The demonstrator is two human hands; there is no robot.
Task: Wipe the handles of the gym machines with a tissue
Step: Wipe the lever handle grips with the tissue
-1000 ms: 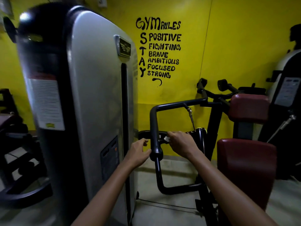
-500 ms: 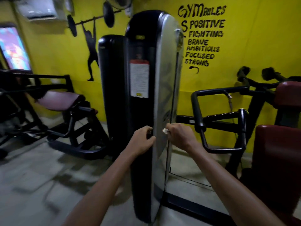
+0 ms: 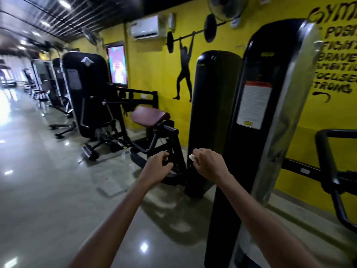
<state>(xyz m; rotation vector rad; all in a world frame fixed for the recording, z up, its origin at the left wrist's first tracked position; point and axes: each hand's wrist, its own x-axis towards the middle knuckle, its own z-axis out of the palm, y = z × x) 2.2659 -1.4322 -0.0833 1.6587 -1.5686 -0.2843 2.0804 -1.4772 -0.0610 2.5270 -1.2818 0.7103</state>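
My right hand [image 3: 207, 164] is held out in front of me, closed on a small white tissue [image 3: 192, 157] that sticks out at the thumb side. My left hand [image 3: 157, 167] is beside it to the left, fingers loosely curled, holding nothing. Both hands hang in the air, touching no machine. Beyond them stands a machine with a maroon pad [image 3: 149, 117] and a black bent handle bar [image 3: 154, 141]. The black handle frame [image 3: 326, 161] of the previous machine is at the far right edge.
A tall black and silver weight-stack tower [image 3: 270, 113] stands close on my right, a second black tower [image 3: 210, 105] behind it. More black machines [image 3: 85, 89] line the yellow wall to the left. Glossy open floor [image 3: 38, 180] stretches along the left.
My view has swung left, away from the black handle frame toward the row of machines. Both hands stayed raised in front, the tissue still in my right hand.
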